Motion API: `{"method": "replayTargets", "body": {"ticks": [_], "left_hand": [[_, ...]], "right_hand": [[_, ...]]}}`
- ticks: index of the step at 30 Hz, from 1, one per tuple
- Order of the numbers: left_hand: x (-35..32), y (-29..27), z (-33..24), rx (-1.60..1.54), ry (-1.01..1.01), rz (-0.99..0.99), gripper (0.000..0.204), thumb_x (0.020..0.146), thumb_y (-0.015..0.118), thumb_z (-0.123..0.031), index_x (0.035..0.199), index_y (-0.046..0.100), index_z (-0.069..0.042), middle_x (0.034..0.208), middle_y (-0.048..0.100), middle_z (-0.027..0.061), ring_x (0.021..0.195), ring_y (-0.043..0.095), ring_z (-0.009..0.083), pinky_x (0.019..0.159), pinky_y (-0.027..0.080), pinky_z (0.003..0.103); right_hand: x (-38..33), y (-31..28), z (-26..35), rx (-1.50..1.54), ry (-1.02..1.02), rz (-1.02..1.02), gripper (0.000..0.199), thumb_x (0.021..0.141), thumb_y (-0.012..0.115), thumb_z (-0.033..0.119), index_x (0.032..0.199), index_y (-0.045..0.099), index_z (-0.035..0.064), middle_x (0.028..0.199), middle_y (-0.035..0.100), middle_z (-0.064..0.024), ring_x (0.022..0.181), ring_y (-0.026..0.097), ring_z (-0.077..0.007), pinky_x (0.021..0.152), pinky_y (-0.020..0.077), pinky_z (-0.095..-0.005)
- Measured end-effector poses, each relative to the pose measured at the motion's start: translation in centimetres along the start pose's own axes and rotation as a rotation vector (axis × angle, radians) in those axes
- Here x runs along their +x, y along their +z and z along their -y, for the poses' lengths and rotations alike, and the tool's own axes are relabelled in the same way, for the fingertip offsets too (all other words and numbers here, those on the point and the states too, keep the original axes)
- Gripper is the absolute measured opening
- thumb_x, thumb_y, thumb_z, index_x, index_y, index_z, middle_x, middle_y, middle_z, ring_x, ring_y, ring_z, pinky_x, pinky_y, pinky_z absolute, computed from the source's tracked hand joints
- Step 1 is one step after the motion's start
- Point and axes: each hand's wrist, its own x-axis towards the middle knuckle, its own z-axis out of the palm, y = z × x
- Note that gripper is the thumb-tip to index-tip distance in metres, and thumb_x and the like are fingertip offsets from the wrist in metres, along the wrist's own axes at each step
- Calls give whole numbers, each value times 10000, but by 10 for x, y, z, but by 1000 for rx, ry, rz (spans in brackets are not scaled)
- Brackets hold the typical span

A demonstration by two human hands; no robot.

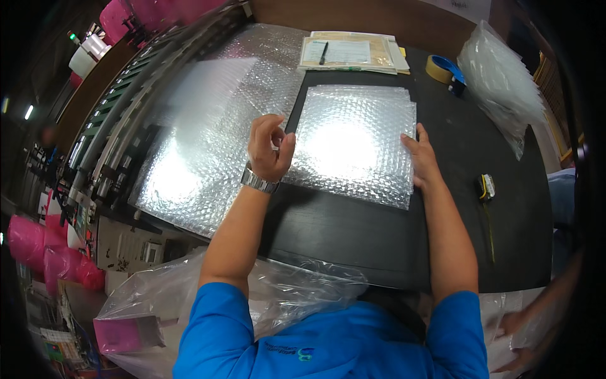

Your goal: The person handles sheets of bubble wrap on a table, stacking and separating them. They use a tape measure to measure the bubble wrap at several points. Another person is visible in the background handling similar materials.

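A stack of clear bubble wrap sheets or pouches (360, 170) lies on the black tabletop before me, its edges slightly uneven. My right hand (421, 159) grips the stack's right edge, thumb on top and the other fingers along the side. Just off its left edge, my left hand (270, 150) is raised with fingers loosely curled and thumb apart; nothing shows in it. A metal-band watch is on that wrist. Left of the stack, a large sheet of bubble wrap (211, 132) stretches from the rollers onto the table.
Papers with a pen (324, 53) lie at the back. A tape roll in a blue dispenser (445, 69), a bundle of clear plastic bags (502, 82) and a tape measure (485, 187) are on the right. Machine rollers (110, 151) run along the left. Another person's arm shows at lower right.
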Motion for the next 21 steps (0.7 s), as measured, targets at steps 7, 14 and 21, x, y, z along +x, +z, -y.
{"method": "replayTargets", "body": {"ticks": [7,14,21], "left_hand": [[16,-4,-2,754,227,32,510,713,584,-291,1162,448,-93,1221,394,190,1124,370,339,933,268,488],[9,-35,32,1114,-299,918,828,595,684,-491,1299,329,-237,1384,231,132,1278,209,300,986,175,537],[9,-12,33,1131,-256,760,378,721,603,-324,1073,525,-210,1259,419,83,1175,374,269,895,311,512]], "right_hand": [[-4,0,5,-52,-14,-63,764,794,553,106,1354,39,23,1235,346,-251,1048,451,-272,811,436,-342],[0,-7,4,-135,-47,-124,769,773,559,51,1355,57,38,1201,384,-243,973,490,-251,771,453,-334],[2,-49,27,-172,-87,-268,790,737,547,13,1354,56,47,1155,421,-236,893,521,-246,696,480,-364]]}}
